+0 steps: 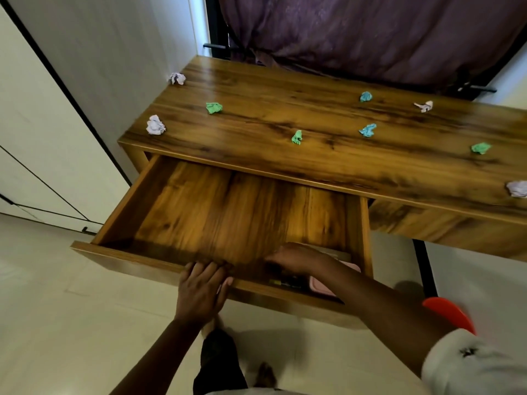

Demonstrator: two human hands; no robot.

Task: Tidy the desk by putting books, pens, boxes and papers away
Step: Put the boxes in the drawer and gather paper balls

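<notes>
The drawer (216, 206) stands pulled out below the tabletop (285, 109). The left hand (202, 289) hooks its fingers over the drawer's front lip at about 6 o'clock. The right hand (296, 259) reaches palm-down into the drawer's 5 o'clock corner with its fingers bent. Whether it pinches anything I cannot tell, as its fingertips are hidden. Just under it lie a pink box (322, 289) and some dark pens (285, 282), tucked against the front panel.

The step in hand looks like settling these things in the drawer. To do it well, push box and pens flat and snug into that corner, so nothing rides above the rim and jams when the drawer shuts. Both sets of fingers should be clear of the lip before it closes.

Crumpled papers are left on the tabletop, well apart: a lilac ball (155, 125) at 10 o'clock, a green ball (297, 137) near 12, a blue ball (368, 130) at 1 and another lilac ball (516, 189) at 3. Those likely come next, worked from one end to the other.
</notes>
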